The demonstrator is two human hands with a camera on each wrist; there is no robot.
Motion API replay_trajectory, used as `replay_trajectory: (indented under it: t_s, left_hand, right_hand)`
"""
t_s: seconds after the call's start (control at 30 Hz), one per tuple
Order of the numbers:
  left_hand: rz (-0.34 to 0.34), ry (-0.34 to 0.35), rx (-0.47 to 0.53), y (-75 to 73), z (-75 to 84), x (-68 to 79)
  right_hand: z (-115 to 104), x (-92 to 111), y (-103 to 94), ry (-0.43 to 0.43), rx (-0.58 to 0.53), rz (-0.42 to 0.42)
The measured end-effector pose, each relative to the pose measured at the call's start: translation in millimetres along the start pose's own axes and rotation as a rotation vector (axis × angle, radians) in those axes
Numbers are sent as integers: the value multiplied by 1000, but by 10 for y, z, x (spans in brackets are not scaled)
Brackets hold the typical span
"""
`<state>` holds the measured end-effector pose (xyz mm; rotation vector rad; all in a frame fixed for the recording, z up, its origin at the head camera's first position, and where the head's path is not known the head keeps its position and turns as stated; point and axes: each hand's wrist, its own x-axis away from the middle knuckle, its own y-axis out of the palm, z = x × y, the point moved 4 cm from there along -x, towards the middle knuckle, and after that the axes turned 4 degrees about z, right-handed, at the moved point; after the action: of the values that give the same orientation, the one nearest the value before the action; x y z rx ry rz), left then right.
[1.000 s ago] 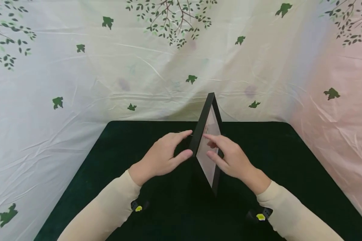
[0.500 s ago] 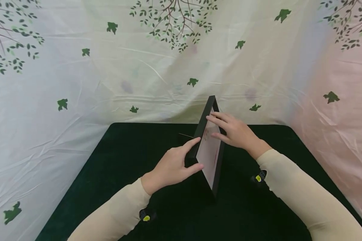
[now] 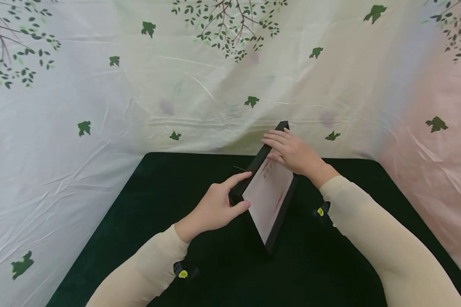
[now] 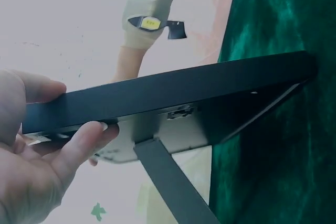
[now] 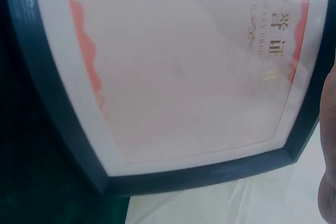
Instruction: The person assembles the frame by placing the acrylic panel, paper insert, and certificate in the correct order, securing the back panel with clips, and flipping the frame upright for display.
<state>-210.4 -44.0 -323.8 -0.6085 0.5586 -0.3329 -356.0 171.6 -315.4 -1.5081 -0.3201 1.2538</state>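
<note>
A black picture frame (image 3: 249,177) stands tilted on the dark green table, its front turned towards the right. Inside it is a pale certificate (image 5: 178,87) with red borders and gold characters. My left hand (image 3: 215,207) grips the frame's near upper corner, thumb on the front and fingers behind; the left wrist view shows this hand (image 4: 37,150) on both faces of the rim. My right hand (image 3: 297,153) holds the far part of the top edge, fingers over it and thumb on the front. From the frame's back juts a support leg (image 4: 173,179).
The green velvet-like cloth (image 3: 169,179) covers the table. Behind and at both sides hangs a pale curtain (image 3: 199,85) printed with leaves and branches. Each wrist wears a dark band with a yellow tag.
My right hand has risen from before the frame to its top edge. My left hand has closed round the near corner. The frame has tipped leftward and shows more of its front.
</note>
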Motion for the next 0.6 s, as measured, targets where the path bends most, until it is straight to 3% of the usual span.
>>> replay_trajectory:
  t_s: [0.13,0.3,0.47,0.6]
  left_hand:
    - [-50,-47,48,-119,-84,-16]
    - [-86,-85,104,-270,-215,-38]
    - [-66,-133,161,-418,-356,-34]
    - [-21,-145,122,-540,-452,-45]
  right_hand:
    - [13,-31,15,57,4,-49]
    - [8,-99,48,62,5,-33]
    - [6,-124,107,95,13,-20]
    - [-4,-138,116,135,-1,24]
